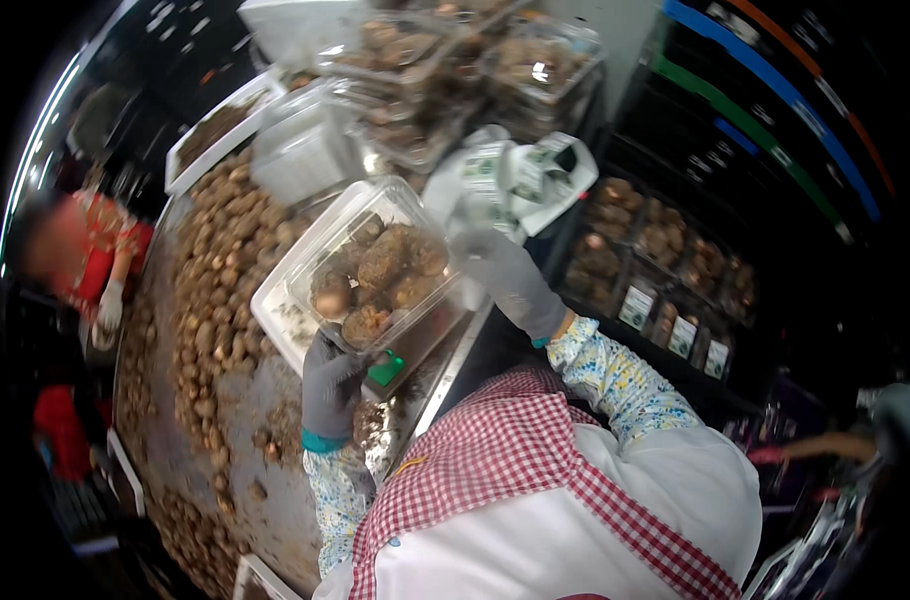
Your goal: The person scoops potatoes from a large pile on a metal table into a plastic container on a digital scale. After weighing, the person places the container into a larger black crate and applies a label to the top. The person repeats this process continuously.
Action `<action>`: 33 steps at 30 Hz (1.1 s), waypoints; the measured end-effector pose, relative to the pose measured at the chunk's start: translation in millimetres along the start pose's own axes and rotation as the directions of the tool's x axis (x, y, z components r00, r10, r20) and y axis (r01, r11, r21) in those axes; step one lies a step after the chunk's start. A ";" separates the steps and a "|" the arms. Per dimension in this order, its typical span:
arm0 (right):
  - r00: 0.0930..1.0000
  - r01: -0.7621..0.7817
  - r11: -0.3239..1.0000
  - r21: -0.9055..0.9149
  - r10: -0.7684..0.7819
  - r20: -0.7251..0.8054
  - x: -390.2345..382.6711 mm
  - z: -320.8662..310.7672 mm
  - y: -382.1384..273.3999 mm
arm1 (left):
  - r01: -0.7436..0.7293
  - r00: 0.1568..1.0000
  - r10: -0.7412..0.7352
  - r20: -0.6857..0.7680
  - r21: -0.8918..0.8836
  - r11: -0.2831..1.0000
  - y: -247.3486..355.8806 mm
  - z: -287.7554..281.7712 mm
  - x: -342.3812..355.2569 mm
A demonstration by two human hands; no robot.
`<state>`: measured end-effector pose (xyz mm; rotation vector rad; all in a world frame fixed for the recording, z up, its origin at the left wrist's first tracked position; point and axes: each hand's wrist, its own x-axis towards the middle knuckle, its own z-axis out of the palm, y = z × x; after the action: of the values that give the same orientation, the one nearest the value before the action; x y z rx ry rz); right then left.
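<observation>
Left fingers clamp the clear tub — best held level, brown tubers just beyond them — while right fingers blur beside it, hold unclear.

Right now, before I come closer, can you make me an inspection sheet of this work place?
Surface: grey metal table, strewn with loose, round brown tubers and soil.
Things in hand: clear rectangular plastic box holding soil-covered brown tubers.
Clutter: stacked clear plastic boxes of tubers beyond; white labels with green print nearby.
Grips: left grip, grey-gloved, closed on the held box's near edge; right grip, also grey-gloved, blurred near its right edge, contact unclear.
Cables: nothing seen.
Surroundings: person in a red patterned top across the table, left; black stack edged in blue and green, likely crates, right.
</observation>
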<state>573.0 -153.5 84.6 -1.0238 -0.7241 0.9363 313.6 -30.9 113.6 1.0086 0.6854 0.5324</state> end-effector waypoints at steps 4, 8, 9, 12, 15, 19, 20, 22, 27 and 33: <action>0.993 0.113 0.677 0.727 -0.097 -0.064 -48.6 -7.5 -25.0 | 0.089 0.938 -0.059 0.342 -0.071 0.994 -16.0 89.0 18.0; 0.929 0.246 0.700 0.670 0.026 -0.368 -98.6 -50.8 -29.7 | 0.216 0.810 -0.199 0.552 0.035 0.976 -63.4 183.3 35.9; 0.857 0.279 0.774 0.568 0.067 -0.512 -112.6 -69.9 -34.0 | 0.273 0.774 -0.228 0.590 0.014 0.962 -76.5 204.5 35.7; 0.826 0.220 0.840 0.496 0.110 -0.553 -162.3 -139.2 -60.8 | 0.271 0.655 -0.414 0.632 0.315 0.910 -91.1 227.4 43.3; 0.781 -0.030 0.881 0.472 0.315 -0.539 -208.5 -204.5 -82.3 | 0.162 0.759 -0.286 0.584 0.256 0.953 -91.7 232.5 57.6; 0.642 -0.227 0.803 0.552 0.549 -0.535 -234.4 -263.5 -50.5 | 0.124 0.874 -0.118 0.471 0.020 0.992 -82.1 218.2 83.7; 0.611 -0.274 0.798 0.537 0.576 -0.543 -233.6 -273.9 -39.7 | 0.132 0.885 -0.108 0.452 -0.023 0.991 -79.6 210.9 88.0; 0.621 -0.415 0.758 0.503 0.640 -0.452 -218.3 -286.2 -25.2 | 0.142 0.914 -0.108 0.392 -0.058 0.988 -76.2 195.9 93.1; 0.580 -0.539 -0.424 -0.728 0.440 -0.686 -151.1 -240.1 -75.8 | 0.160 0.976 -0.132 0.176 -0.158 0.974 -61.0 136.6 77.8; 0.983 0.161 0.485 -0.860 -0.003 0.182 -14.4 -72.7 -76.4 | -0.028 0.997 0.020 -0.077 -0.103 0.994 -49.3 88.0 38.5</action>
<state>651.5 -210.8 128.2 -1.8099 -1.4636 0.5109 408.5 -77.1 90.8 0.9032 0.7067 0.6240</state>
